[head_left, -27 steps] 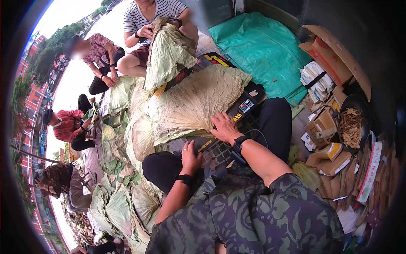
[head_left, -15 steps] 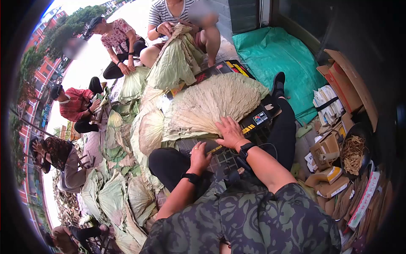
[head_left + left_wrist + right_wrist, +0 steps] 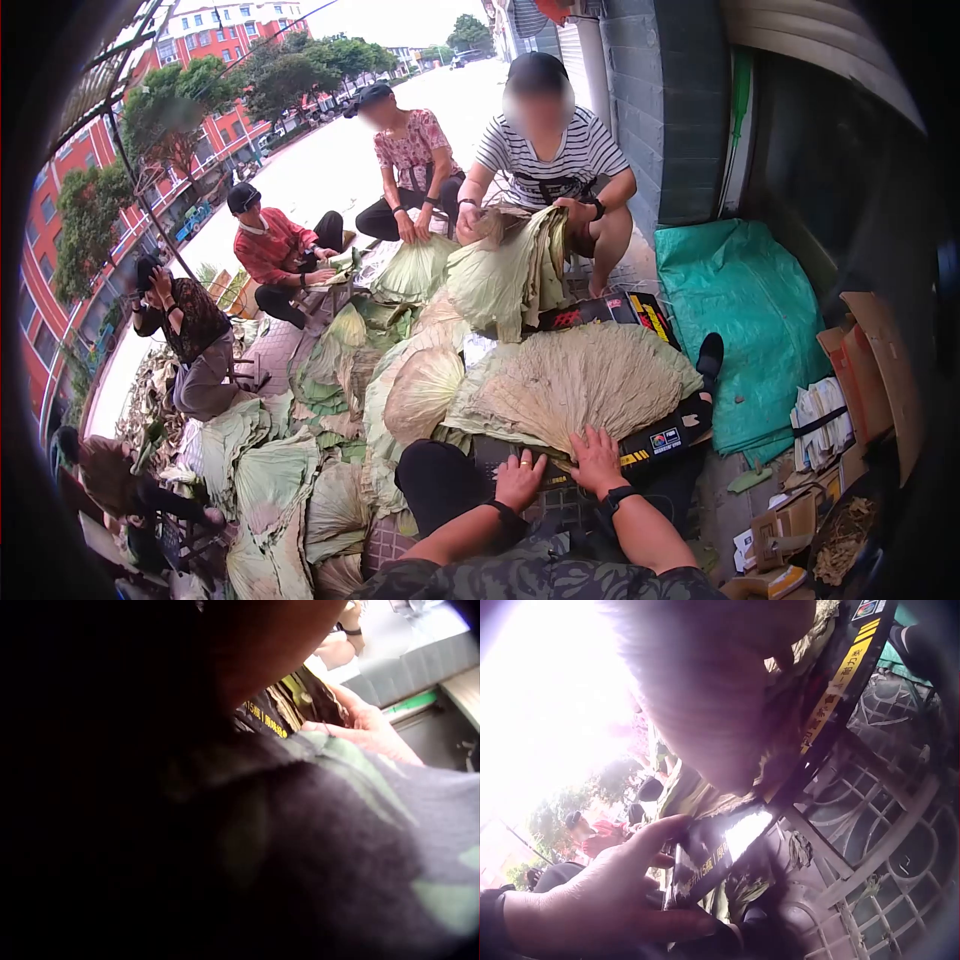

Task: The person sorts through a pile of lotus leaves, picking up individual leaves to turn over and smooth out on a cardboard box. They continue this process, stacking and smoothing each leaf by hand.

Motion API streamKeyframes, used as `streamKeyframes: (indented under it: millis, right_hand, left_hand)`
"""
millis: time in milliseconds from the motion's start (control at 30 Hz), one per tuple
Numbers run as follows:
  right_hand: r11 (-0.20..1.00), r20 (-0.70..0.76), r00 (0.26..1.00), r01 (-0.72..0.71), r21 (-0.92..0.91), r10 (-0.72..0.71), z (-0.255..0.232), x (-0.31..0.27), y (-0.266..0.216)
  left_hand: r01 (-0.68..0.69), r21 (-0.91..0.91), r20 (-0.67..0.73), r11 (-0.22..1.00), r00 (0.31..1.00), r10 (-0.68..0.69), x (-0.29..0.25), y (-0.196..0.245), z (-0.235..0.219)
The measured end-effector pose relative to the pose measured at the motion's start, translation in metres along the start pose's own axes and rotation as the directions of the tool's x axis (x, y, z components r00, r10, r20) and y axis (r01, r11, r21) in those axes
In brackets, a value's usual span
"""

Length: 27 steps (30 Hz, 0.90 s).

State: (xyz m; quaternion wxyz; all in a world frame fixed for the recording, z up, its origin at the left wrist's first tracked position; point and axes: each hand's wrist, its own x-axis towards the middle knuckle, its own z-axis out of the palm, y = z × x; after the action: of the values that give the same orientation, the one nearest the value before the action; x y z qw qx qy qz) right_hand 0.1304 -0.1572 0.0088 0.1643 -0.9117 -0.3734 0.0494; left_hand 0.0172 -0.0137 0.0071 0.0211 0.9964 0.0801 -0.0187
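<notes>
On cardboard (image 3: 655, 443), wrinkled tan leaves (image 3: 590, 385)

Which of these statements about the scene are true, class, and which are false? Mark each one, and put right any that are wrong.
1. The right hand touches the narrow end of the fanned leaves. True.
2. The fanned leaves lie on the green tarp. False: they lie over dark printed cardboard.
3. The person in the striped shirt holds leaves with both hands. True.
4. The left hand is at the edge of the dark printed cardboard. True.
5. The ring is on the right hand. False: the ring is on a finger of the left hand.
6. The person in the striped shirt stands upright. False: that person is low down, knees bent.
</notes>
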Motion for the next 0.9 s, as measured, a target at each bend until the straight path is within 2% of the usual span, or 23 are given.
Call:
streamKeyframes:
  millis: [67,133,200,267,400,467,533,600,667,700,733,800,833,867,900]
  right_hand:
    - [1.000,-0.013,1.000,0.020,0.000,-0.020,0.002,0.000,0.000]
    - [0.999,-0.035,0.999,0.041,-0.009,-0.041,0.001,0.001,0.000]
    - [0.999,-0.017,0.999,0.037,0.023,-0.037,0.001,-0.002,-0.003]
    - [0.999,-0.021,0.999,0.044,0.001,-0.044,0.005,-0.001,-0.008]
    - [0.999,-0.054,0.998,0.036,-0.016,-0.037,0.003,-0.002,-0.011]
    - [1.000,-0.020,1.000,0.022,-0.009,-0.022,0.003,-0.006,-0.010]
    - [0.999,-0.053,0.998,0.042,0.008,-0.042,0.000,-0.004,-0.008]
    - [0.999,-0.026,0.999,0.035,0.002,-0.035,-0.002,-0.005,-0.009]
    - [0.999,-0.016,0.999,0.041,-0.005,-0.041,-0.002,-0.003,-0.008]
    - [0.999,-0.005,0.999,0.039,-0.015,-0.039,-0.004,-0.002,-0.007]
    - [0.998,0.043,0.998,0.048,-0.028,-0.047,-0.007,-0.001,-0.007]
    - [0.997,0.104,0.993,0.061,-0.051,-0.056,-0.016,0.004,-0.005]
    - [0.997,0.145,0.987,0.070,-0.016,-0.067,-0.022,0.007,-0.004]
    - [0.997,0.187,0.979,0.074,0.020,-0.076,-0.026,0.008,-0.003]
    - [0.997,0.201,0.977,0.074,0.008,-0.074,-0.028,0.010,0.000]
  left_hand:
    - [0.012,0.083,0.065,0.996,0.998,-0.017,0.002,0.001,0.005]
    - [0.012,0.043,0.061,0.999,0.998,-0.014,0.001,-0.002,0.009]
    - [0.001,0.072,-0.062,0.997,0.998,0.003,-0.005,-0.007,0.013]
    - [0.019,0.051,-0.006,0.999,1.000,-0.019,-0.005,-0.010,0.012]
    - [0.021,-0.065,0.085,0.998,0.996,-0.015,-0.001,-0.021,0.010]
    - [-0.029,-0.121,0.140,0.992,0.989,0.046,0.001,-0.021,0.003]
    - [-0.009,-0.261,0.240,0.965,0.968,0.074,0.008,-0.027,-0.012]
    - [0.003,-0.278,0.303,0.961,0.949,0.085,0.021,-0.032,-0.031]
    - [0.083,-0.447,0.414,0.891,0.902,0.124,0.033,-0.042,-0.039]
    - [-0.033,-0.461,0.284,0.887,0.941,0.183,0.039,-0.048,-0.036]
    - [-0.031,-0.475,0.283,0.879,0.941,0.186,0.043,-0.050,-0.032]
    - [0.128,-0.512,0.353,0.849,0.933,0.072,0.056,-0.055,-0.034]
    - [0.064,-0.519,0.282,0.852,0.954,0.100,0.061,-0.054,-0.037]
    - [0.071,-0.533,0.287,0.843,0.953,0.102,0.066,-0.055,-0.041]
    - [0.158,-0.663,0.411,0.732,0.894,0.180,0.072,-0.055,-0.056]
